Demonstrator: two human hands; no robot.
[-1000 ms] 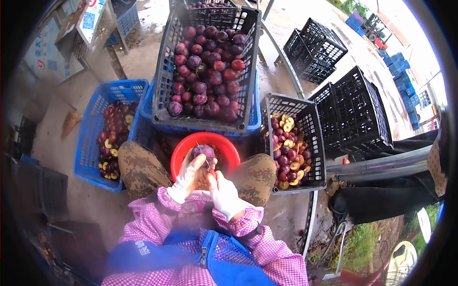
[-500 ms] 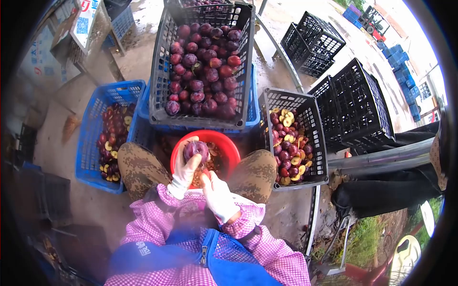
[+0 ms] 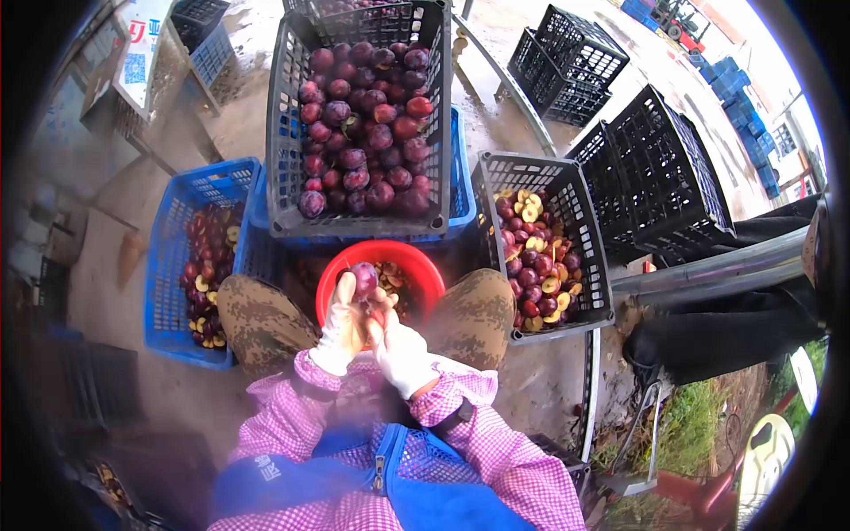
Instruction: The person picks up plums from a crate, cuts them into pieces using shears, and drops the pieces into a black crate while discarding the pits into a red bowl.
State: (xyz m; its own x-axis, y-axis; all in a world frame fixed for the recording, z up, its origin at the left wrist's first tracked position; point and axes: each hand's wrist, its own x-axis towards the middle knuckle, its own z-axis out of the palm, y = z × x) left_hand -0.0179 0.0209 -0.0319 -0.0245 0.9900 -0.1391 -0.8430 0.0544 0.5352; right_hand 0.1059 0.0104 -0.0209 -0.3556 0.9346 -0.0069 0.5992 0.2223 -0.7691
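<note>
Over the red bucket (image 3: 431, 276), my left hand (image 3: 339, 329), in a white fingerless glove, grips a purple plum (image 3: 364, 278) between thumb and fingers. Close against it, my right hand (image 3: 401, 352), gloved the same way, is closed with its fingertips pinched together just below the plum. A small reddish bit shows at those fingertips, but I cannot make out what it is. Brownish-yellow plum pieces or stones (image 3: 390, 277) lie inside the bucket, partly hidden by my hands.
A black crate (image 3: 277, 168) of whole plums stands ahead on a blue crate (image 3: 459, 168). Halved plums fill part of a blue crate (image 3: 164, 265) at left and a black crate (image 3: 595, 239) at right. Stacked black crates (image 3: 655, 177) and a person's dark-clothed leg (image 3: 717, 341) are farther right.
Both hands have come closer together, the right moving up against the plum. The plum has turned and shifted slightly in the left hand. The whole view has tilted a little.
</note>
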